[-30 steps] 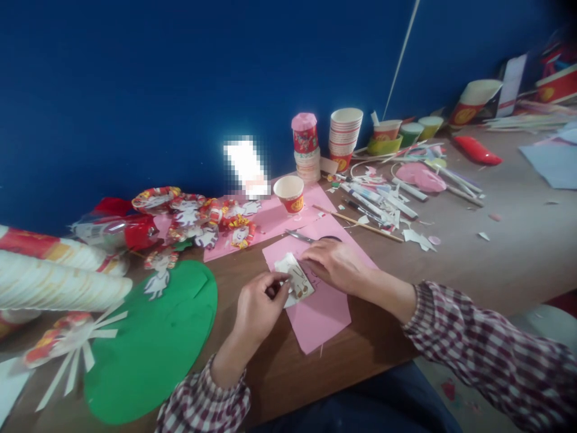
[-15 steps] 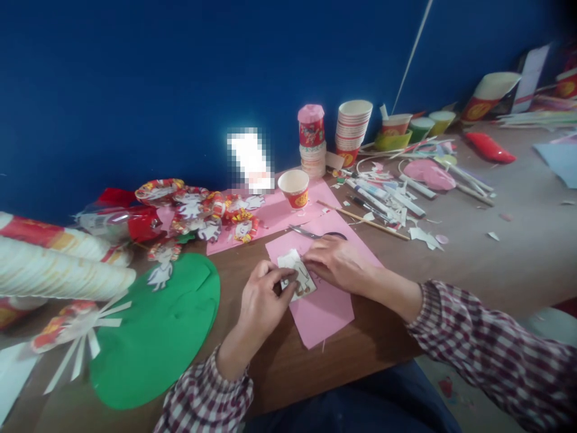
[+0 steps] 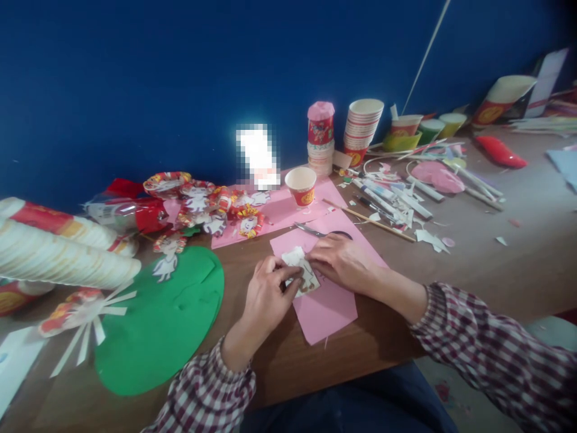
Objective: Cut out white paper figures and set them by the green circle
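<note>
A small white paper piece with a line drawing lies over a pink paper sheet in front of me. My left hand is closed on its left side, thumb and fingers pinching it. My right hand has its fingers bent together at the paper's upper right edge; its fingertips are partly hidden. Just beyond the right hand lies a pair of scissors with dark handles, blades pointing left. A single paper cup stands upright farther back on another pink sheet.
To the left is a green paper disc with cut-out figures near it, beside long stacks of paper cups. Decorated figures cluster at the back. Markers, a wooden stick and paper scraps are strewn at right.
The whole view has shifted slightly, so things appear a little farther right. Both hands stay at the drawn paper piece, with hardly any change in their hold.
</note>
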A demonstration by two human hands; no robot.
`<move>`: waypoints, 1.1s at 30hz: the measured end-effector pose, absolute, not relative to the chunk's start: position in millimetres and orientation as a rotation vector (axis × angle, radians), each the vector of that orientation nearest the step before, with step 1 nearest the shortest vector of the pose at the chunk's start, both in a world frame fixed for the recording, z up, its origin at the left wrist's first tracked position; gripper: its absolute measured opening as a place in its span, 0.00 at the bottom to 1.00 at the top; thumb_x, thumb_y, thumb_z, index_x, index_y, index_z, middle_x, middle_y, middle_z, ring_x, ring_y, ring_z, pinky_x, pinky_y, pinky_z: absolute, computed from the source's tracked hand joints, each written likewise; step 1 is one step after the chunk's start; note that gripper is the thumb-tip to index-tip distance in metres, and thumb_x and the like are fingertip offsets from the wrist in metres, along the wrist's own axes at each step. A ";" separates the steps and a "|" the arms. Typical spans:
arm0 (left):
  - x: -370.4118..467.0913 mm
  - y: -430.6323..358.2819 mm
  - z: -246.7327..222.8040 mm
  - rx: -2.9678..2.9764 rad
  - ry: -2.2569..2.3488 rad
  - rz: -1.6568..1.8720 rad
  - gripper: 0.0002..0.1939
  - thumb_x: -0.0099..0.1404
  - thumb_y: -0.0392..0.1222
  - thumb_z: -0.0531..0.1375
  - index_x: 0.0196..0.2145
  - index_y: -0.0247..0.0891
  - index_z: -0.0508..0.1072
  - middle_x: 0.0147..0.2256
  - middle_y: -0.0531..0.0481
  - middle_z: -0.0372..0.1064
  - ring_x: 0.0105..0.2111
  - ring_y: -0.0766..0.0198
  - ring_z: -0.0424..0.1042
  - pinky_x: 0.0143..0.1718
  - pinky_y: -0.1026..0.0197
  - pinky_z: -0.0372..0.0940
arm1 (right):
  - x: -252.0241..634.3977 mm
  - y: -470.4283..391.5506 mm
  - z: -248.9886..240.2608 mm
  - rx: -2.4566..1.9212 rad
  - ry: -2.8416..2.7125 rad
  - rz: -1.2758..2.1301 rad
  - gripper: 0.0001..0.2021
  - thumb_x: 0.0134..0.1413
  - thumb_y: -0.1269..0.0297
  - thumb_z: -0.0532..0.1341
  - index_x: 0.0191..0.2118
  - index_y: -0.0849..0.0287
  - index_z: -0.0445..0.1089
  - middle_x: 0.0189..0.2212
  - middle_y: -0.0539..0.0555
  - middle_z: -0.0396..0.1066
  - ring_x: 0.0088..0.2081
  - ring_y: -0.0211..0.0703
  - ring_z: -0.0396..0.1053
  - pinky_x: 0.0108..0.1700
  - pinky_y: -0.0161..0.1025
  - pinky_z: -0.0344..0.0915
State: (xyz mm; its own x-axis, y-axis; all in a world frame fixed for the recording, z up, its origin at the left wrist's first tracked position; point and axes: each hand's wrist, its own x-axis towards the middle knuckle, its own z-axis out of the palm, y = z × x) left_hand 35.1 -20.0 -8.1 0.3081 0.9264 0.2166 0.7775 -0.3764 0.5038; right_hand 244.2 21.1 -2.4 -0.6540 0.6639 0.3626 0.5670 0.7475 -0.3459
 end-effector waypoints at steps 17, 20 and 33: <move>35.4 -20.3 -4.7 2.227 1.536 0.674 0.09 0.60 0.39 0.62 0.39 0.44 0.79 0.34 0.49 0.68 0.37 0.61 0.67 0.43 0.56 0.61 | 244.4 21.5 -0.7 -0.923 -2.491 0.271 0.08 0.63 0.66 0.57 0.37 0.60 0.74 0.31 0.54 0.74 0.36 0.42 0.70 0.43 0.41 0.62; 35.1 -20.0 -4.5 2.228 1.534 0.675 0.09 0.61 0.40 0.61 0.39 0.44 0.79 0.34 0.50 0.68 0.37 0.61 0.67 0.43 0.56 0.61 | 244.3 21.5 0.3 -0.931 -2.497 0.279 0.08 0.62 0.67 0.57 0.37 0.61 0.74 0.31 0.54 0.74 0.35 0.42 0.70 0.44 0.41 0.62; 35.8 -20.7 -4.2 2.236 1.548 0.685 0.08 0.61 0.40 0.61 0.38 0.42 0.78 0.32 0.50 0.67 0.35 0.62 0.66 0.41 0.57 0.61 | 245.0 21.2 -2.0 -0.937 -2.482 0.309 0.08 0.62 0.66 0.57 0.39 0.61 0.74 0.32 0.54 0.74 0.36 0.42 0.70 0.45 0.42 0.62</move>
